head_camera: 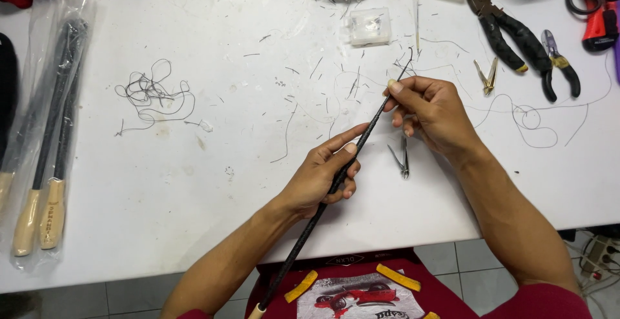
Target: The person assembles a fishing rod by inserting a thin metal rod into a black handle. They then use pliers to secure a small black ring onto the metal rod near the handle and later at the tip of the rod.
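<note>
A long thin black rod (371,127) with a pale wooden handle end runs diagonally from my lap up over the white table (194,183). My left hand (323,174) grips its middle, thumb lying along the shaft. My right hand (429,112) pinches the rod near its thin tip, where a small wire guide sticks out. Small metal nail clippers (402,159) lie on the table just below my right hand. A loose thin thread (526,122) curls on the table to the right.
Bagged black rods with wooden handles (48,144) lie at the left edge. A tangle of black thread (152,96) sits left of centre. Pliers (510,35), small cutters (558,61), tweezers (487,75), a clear plastic box (370,26) and red-handled scissors (597,12) lie along the far right.
</note>
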